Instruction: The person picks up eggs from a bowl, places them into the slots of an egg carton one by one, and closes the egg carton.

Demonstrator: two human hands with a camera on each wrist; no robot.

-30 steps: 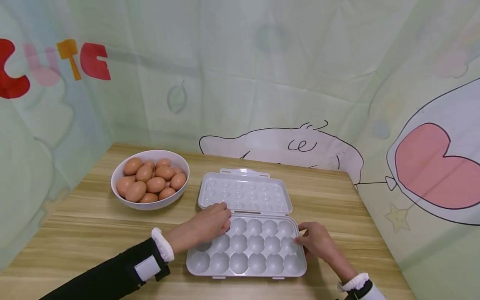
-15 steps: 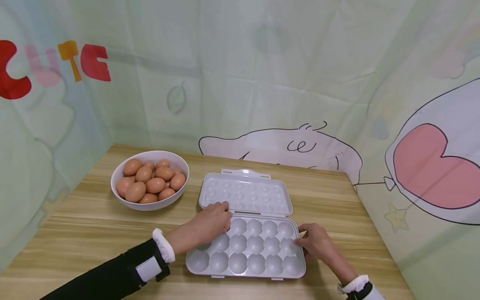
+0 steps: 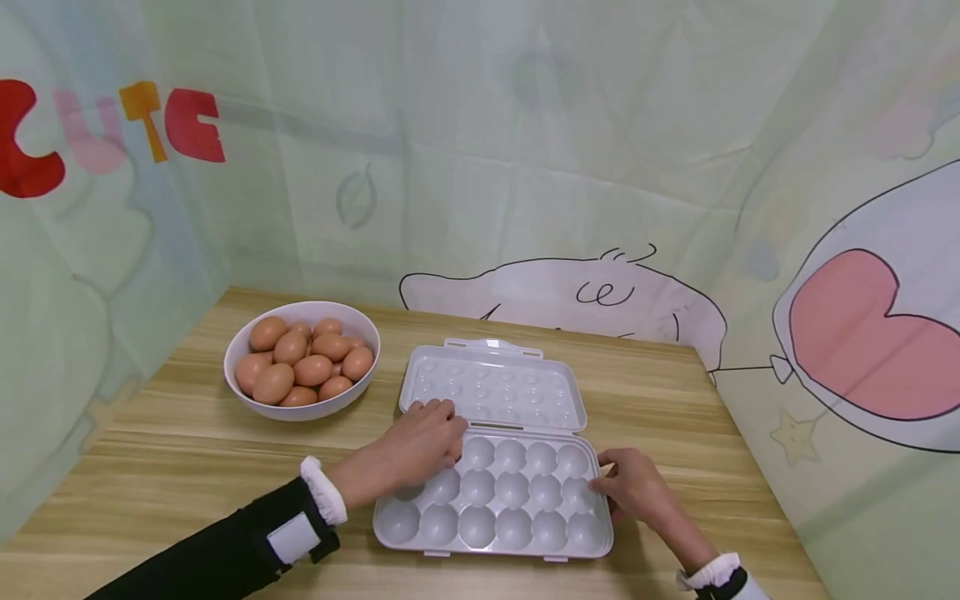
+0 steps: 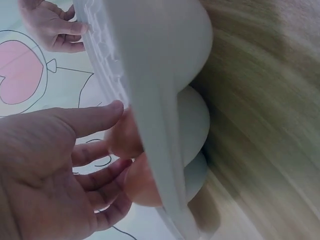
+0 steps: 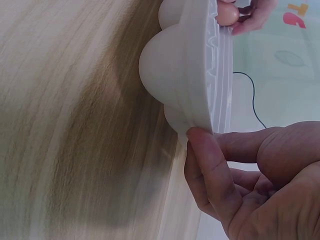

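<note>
Head cam's basically unchanged this past second: left hand [image 3: 423,446] pinching an egg [image 4: 123,137] at the tray's [image 3: 477,527] far left, right hand [image 3: 636,485] clamped on its right edge, so that egg's probably nearly seated.

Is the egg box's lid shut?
No, the lid is folded back, leaving the round cups uncovered.

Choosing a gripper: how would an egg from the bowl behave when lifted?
The eggs look smooth, so one may slip from a loose grip. Rounded, it would probably roll on the table. Piled with others in the bowl, it might crack if knocked.
</note>
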